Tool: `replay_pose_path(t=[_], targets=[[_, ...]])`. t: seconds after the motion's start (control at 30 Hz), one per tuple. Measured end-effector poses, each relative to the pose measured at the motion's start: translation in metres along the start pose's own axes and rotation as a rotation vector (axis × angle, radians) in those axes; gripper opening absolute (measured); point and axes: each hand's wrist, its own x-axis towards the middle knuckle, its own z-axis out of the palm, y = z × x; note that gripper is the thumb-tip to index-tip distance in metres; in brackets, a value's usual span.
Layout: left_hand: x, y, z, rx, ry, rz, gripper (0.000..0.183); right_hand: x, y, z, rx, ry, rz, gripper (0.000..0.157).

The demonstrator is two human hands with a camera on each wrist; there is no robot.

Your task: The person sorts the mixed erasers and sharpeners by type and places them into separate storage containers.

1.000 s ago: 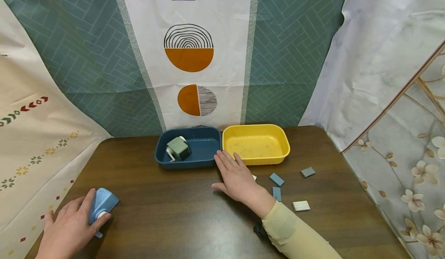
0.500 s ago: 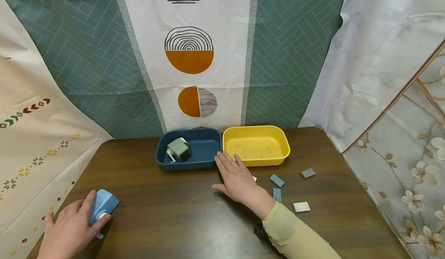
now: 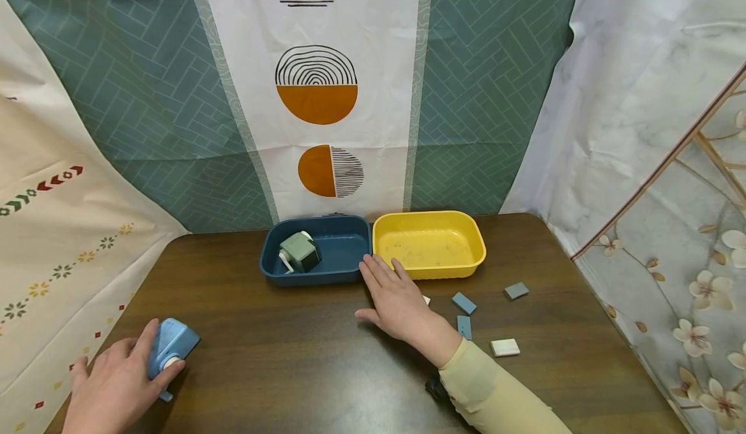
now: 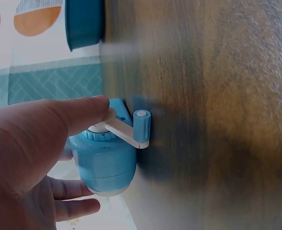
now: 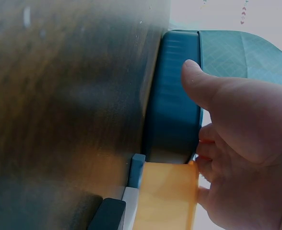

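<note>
My left hand (image 3: 119, 372) holds a blue hand-crank pencil sharpener (image 4: 107, 160) at the table's left side. The thumb lies at the hub of its white crank (image 4: 124, 132), and the other fingers reach round the far side, partly hidden. A blue knob (image 4: 142, 125) tips the crank, close over the tabletop. My right hand (image 3: 396, 298) is palm down with straight fingers, its fingertips at the front rims where the dark blue bin (image 3: 315, 278) and yellow bin (image 3: 437, 271) meet. Inside the blue bin sits a green crank pencil sharpener (image 3: 300, 251).
Several small flat blocks lie right of my right hand: a blue one (image 3: 464, 302), another blue one (image 3: 463, 327), a grey-green one (image 3: 516, 291) and a white one (image 3: 504, 347). Another white piece (image 3: 427, 300) is mostly hidden behind that hand. Fabric hangings (image 3: 489, 97) enclose the brown table (image 3: 280, 356).
</note>
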Motion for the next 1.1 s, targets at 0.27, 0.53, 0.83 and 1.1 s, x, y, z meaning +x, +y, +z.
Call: replay_pose_path(t=[0.27,0.53,0.83,1.1], targets=[[0.001,-0.001,0.004,0.001,0.044,0.006,0.101,0.001,0.001,0.003,0.003,0.000,0.000,0.096],[0.002,0.002,0.006,-0.013,0.128,0.047,0.098,0.000,0.000,0.000,0.005,-0.005,0.001,0.095],[0.007,0.013,0.004,-0.047,0.174,0.044,0.099,0.000,0.000,-0.002,0.014,-0.015,0.005,0.095],[0.011,0.023,0.001,-0.079,0.231,0.066,0.095,0.000,0.000,-0.002,-0.002,-0.006,0.002,0.094]])
